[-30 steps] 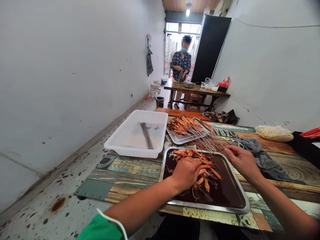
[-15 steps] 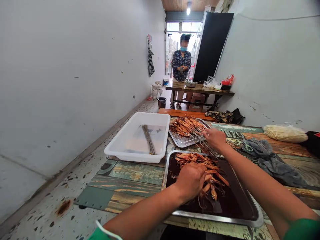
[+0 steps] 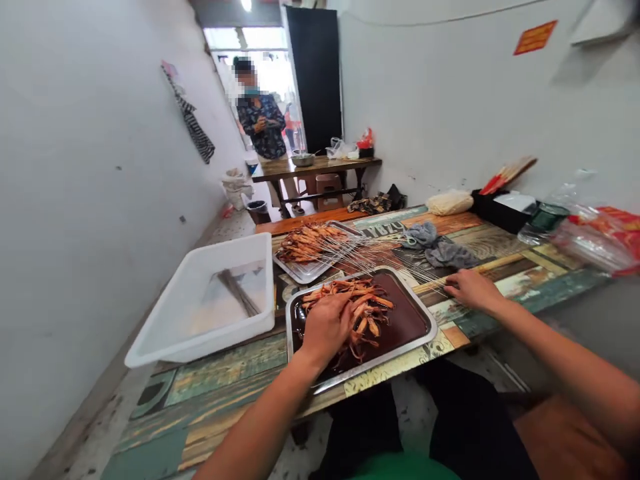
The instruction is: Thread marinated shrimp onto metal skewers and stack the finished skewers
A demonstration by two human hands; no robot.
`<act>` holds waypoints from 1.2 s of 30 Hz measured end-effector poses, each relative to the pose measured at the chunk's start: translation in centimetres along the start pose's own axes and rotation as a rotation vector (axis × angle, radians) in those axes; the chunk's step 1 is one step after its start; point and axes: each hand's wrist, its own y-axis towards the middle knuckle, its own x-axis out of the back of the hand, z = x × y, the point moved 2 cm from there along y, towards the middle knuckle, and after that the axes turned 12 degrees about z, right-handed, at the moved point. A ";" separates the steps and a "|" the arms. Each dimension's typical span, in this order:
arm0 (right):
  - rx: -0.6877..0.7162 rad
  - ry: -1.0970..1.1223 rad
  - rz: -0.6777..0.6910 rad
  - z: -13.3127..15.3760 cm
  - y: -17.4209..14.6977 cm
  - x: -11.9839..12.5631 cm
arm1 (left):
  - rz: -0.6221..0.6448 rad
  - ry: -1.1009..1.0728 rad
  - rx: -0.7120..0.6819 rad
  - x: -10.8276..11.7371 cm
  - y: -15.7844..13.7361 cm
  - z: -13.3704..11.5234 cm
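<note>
My left hand (image 3: 327, 327) is curled over a heap of reddish-brown, stringy food pieces (image 3: 373, 317) in a metal tray of dark liquid (image 3: 407, 323). Its fingertips are partly hidden among the pieces. Over to the right, my right hand (image 3: 473, 290) has its fingers closed at the outer ends of thin metal skewers (image 3: 395, 263), seemingly pinching one. Those skewers fan out from skewered pieces of the same food (image 3: 310, 241), piled on a second metal tray (image 3: 300, 272) behind the first.
A white plastic tub (image 3: 200, 347) with a bundle of skewers (image 3: 240, 293) stands left. Grey cloths (image 3: 445, 253), a pale bundle in plastic (image 3: 450, 202), a black box (image 3: 505, 212) and plastic packages (image 3: 595, 243) lie right. Another person (image 3: 263, 123) stands behind a far table (image 3: 320, 168).
My right hand has moved from the skewers beside the piled food rightward to their outer ends. My left hand stays on the food in the liquid. The view has swung right.
</note>
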 end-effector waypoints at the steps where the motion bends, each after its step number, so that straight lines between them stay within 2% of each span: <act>1: 0.006 -0.003 0.013 0.3 -0.1 -0.4 | 0.004 0.021 0.003 0.2 0.0 0.0; 4: 0.016 -0.030 0.054 1.6 0.2 -0.9 | 0.027 0.073 0.025 0.6 0.0 0.2; 10: 0.041 -0.084 0.089 2.7 0.8 -0.2 | 0.056 0.145 0.089 0.5 0.1 0.8; 18: -0.024 -0.157 -0.003 -0.1 -2.3 1.5 | 0.279 0.199 0.003 -1.0 0.0 0.2; 23: -0.060 -0.126 -0.048 -2.0 -4.2 -0.3 | 0.321 0.189 -0.006 -1.7 0.1 0.4; 28: -0.081 -0.079 -0.126 -1.6 -4.4 -2.6 | 0.316 0.143 0.054 -2.4 0.5 0.8; 36: -0.134 0.021 -0.223 -0.4 -4.1 -2.2 | 0.320 0.057 0.200 -2.9 0.9 0.7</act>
